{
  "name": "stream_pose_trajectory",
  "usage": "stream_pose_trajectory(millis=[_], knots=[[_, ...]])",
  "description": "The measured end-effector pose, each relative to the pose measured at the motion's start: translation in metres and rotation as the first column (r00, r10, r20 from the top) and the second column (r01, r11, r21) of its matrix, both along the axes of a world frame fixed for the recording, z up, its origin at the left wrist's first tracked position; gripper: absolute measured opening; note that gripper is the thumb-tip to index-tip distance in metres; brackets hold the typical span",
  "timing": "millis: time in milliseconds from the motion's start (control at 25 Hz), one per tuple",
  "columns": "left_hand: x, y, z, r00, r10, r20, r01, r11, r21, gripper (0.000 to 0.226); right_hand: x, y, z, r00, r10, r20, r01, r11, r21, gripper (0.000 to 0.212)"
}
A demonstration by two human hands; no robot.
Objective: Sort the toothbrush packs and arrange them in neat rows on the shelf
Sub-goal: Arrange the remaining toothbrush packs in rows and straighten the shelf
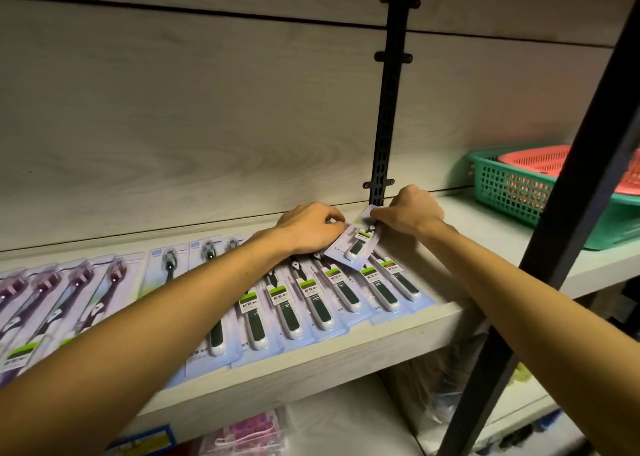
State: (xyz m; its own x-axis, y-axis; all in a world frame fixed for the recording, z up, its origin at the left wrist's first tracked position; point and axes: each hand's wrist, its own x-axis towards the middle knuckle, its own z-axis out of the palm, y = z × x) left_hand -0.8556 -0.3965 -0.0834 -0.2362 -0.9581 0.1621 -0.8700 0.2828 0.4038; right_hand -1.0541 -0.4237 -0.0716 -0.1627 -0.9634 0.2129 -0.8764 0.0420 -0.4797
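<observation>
Count of items on and around the shelf

Toothbrush packs with purple brushes (pixel 52 292): four visible at left. Dark-handled packs lying flat in the row (pixel 313 299): at least nine, some hidden under the forearms. One further dark-handled pack (pixel 355 246) lies tilted across the row. Hands: two, left hand (pixel 311 228) and right hand (pixel 410 211). Baskets: one green basket (pixel 512 192), one red basket (pixel 540 162) inside it.

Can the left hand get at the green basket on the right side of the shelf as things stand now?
Probably not directly: the left hand rests on the packs, and the right hand with its lifted toothbrush pack lies between it and the green basket.
</observation>
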Motion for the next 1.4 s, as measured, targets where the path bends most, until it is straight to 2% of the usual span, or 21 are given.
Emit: stream_pose_trajectory(millis=[280, 400, 480, 680, 760, 920, 1040, 1120, 1240, 1320, 1400], knots=[[0.001, -0.003, -0.009, 0.996, 0.056, -0.070, -0.063, 0.993, -0.097, 0.029, -0.017, -0.016, 0.003, 0.994, -0.111, -0.014, 0.111, 0.994, -0.011, 0.038], [0.006, 0.001, -0.009, 0.997, 0.054, -0.063, -0.060, 0.994, -0.095, 0.046, -0.011, -0.013, -0.005, 1.000, 0.012, -0.001, -0.012, 1.000, 0.012, 0.026], [0.007, 0.004, -0.010, 0.997, 0.056, -0.048, -0.061, 0.992, -0.111, 0.048, -0.007, -0.008, -0.009, 0.996, 0.085, 0.033, -0.085, 0.996, 0.006, 0.018], [0.004, 0.006, -0.006, 0.986, 0.051, -0.158, -0.074, 0.986, -0.147, 0.044, -0.001, 0.007, -0.002, 0.983, 0.179, 0.037, -0.180, 0.984, 0.014, 0.030], [0.001, 0.008, -0.007, 0.992, 0.038, -0.121, -0.054, 0.990, -0.131, 0.042, 0.001, 0.013, -0.002, 0.976, 0.215, 0.040, -0.216, 0.976, 0.011, 0.029], [-0.002, 0.008, -0.004, 0.997, -0.034, -0.062, 0.030, 0.997, -0.074, 0.038, -0.007, 0.022, 0.000, 0.927, 0.320, 0.197, -0.328, 0.945, 0.006, 0.017], [-0.011, 0.007, 0.001, 0.998, -0.066, -0.022, 0.065, 0.997, -0.052, 0.038, -0.010, 0.028, -0.005, 0.946, 0.314, 0.079, -0.312, 0.950, -0.035, 0.011], [-0.018, 0.008, 0.002, 0.995, -0.083, 0.048, 0.085, 0.995, -0.045, 0.041, -0.012, 0.032, -0.010, 0.951, 0.301, 0.069, -0.298, 0.953, -0.052, 0.015], [-0.015, 0.017, 0.008, 0.981, -0.161, 0.107, 0.157, 0.987, 0.040, 0.061, -0.014, 0.041, -0.016, 0.952, 0.302, 0.048, -0.299, 0.952, -0.059, 0.024], [0.001, 0.033, 0.022, 0.974, -0.153, 0.165, 0.156, 0.988, -0.004, 0.071, -0.012, 0.049, -0.020, 0.944, 0.329, -0.034, -0.331, 0.939, -0.094, 0.032], [0.027, 0.053, 0.033, 0.950, -0.088, 0.300, 0.114, 0.991, -0.068, 0.074, -0.009, 0.060, -0.021, 0.911, 0.403, -0.091, -0.413, 0.899, -0.146, 0.038]])
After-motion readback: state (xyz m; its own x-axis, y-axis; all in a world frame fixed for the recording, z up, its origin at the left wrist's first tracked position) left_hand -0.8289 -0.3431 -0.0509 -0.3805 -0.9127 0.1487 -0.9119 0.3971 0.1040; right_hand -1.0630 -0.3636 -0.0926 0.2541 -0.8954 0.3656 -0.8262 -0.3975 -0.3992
